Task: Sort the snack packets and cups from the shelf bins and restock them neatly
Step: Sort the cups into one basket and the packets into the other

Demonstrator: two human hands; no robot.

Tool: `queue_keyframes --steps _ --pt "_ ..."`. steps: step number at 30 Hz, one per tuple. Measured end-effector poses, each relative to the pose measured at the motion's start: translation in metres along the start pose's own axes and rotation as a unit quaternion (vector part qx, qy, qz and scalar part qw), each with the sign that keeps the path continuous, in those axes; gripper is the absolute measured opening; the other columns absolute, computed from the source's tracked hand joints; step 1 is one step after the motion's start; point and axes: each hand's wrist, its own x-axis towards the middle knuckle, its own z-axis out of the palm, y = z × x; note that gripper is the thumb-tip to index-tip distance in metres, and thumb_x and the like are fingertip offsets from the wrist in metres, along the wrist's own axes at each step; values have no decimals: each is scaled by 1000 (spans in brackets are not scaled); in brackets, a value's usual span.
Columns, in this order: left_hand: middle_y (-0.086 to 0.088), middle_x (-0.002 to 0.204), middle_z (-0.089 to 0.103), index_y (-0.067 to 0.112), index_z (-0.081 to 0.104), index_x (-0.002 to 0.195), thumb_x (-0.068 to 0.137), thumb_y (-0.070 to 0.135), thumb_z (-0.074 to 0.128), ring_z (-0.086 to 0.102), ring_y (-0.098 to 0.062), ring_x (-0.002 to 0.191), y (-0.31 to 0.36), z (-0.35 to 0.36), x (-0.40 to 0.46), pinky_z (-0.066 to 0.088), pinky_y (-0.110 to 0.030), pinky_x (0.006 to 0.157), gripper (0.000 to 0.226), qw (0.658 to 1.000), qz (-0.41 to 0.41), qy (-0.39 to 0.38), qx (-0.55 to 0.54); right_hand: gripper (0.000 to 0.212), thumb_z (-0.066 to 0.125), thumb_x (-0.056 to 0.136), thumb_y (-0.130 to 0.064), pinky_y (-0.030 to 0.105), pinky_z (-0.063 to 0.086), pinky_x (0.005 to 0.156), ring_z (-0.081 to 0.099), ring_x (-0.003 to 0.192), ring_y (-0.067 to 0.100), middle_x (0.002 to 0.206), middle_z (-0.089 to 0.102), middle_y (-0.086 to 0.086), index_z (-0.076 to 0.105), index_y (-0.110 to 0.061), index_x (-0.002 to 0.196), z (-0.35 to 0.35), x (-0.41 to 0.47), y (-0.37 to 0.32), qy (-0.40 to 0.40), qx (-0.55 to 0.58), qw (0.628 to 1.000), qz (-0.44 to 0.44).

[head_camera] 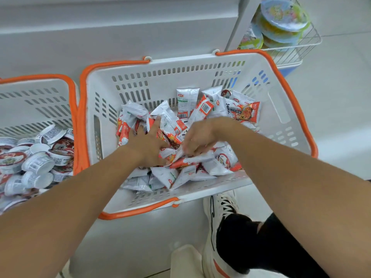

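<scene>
White perforated plastic forms the big orange-rimmed basket (152,77) in the middle, and the task's small white-and-red foil snack packets (202,109) lie heaped loose on its floor. A second white basket with an orange rim (40,93) stands just beside it on the left, holding small white cups with red printed lids (38,163), jumbled on their sides and bases. Upper right, a white wire rack (305,45) carries stacked bowls with pale blue and yellow lids (283,15).

Both hands are down in the packet heap. The left hand (148,141) lies spread, fingers fairly straight, pressing on the packets without closing on any. The right hand (198,137) has its fingers curled down into the pile; it appears to pinch a packet, though which one I cannot tell.

The packets look light, soft and crinkly, probably slippery in their foil, so they should slide and spill easily. A crimped end seam or a flat pinch across the middle seems the safest hold; several can likely be gathered at once.

They point every way. A few at the far side stand nearly upright with long axes vertical; most lie flat or tilted, crossing one another.
</scene>
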Motion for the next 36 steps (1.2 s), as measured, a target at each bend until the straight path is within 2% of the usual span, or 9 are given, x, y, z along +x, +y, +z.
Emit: queue_keyframes --steps 5,9,14,19,23,27,31,34,36 --pt "-5 159 -34 50 41 144 80 69 63 4 -50 147 8 3 -3 13 -66 116 69 999 -25 8 47 85 62 87 -63 39 51 92 59 118 34 145 48 17 38 -8 148 7 -25 20 -76 -195 955 208" --pt "-6 165 -16 43 47 141 86 77 43 17 -44 146 4 -21 -4 27 -55 115 65 999 -16 -47 -4 57 37 105 -48 38 49 94 59 116 34 147 45 21 41 -10 148 36 -10 14 -121 -61 981 142" --pt "-3 143 52 27 61 126 90 67 35 47 -25 130 9 -51 1 35 -46 111 59 977 21 -4 -213 58 47 97 -57 46 51 95 64 92 30 108 66 14 59 -8 126 33 15 7 -165 240 952 99" --pt "-2 143 39 52 47 124 69 76 50 30 -30 140 22 -47 -15 26 -52 114 60 986 60 -133 -76 24 57 99 -19 44 56 90 67 94 28 106 67 14 59 -2 116 32 18 10 -149 347 925 34" --pt "2 164 8 57 33 142 82 65 63 3 -42 147 37 -8 -29 8 -76 108 67 993 25 -100 50 29 59 95 -1 29 61 69 72 79 20 95 69 12 59 3 124 19 11 27 -118 214 966 85" --pt "-3 164 13 53 33 145 87 64 58 7 -47 146 52 -11 -26 4 -81 106 64 988 -13 -90 125 46 64 90 -5 43 58 85 69 97 32 123 58 19 53 0 134 1 5 48 -88 -16 977 195" --pt "-12 151 39 30 47 143 90 77 34 29 -48 140 78 -25 -36 8 -77 108 73 948 -45 -57 309 14 53 97 -9 23 50 45 53 65 21 89 53 10 60 0 106 5 -6 52 5 -216 958 187" --pt "-5 105 58 18 62 120 92 74 34 53 -30 113 101 -27 -32 36 -45 97 69 961 14 40 273 32 49 98 -7 33 51 80 50 87 30 105 52 15 57 0 128 13 10 62 0 -274 950 149" --pt "-7 124 54 21 52 134 87 79 36 46 -29 124 101 -15 -19 35 -45 99 77 980 56 79 173 27 58 93 -15 41 53 90 56 85 30 102 62 14 65 -5 117 16 19 68 22 -212 964 158"
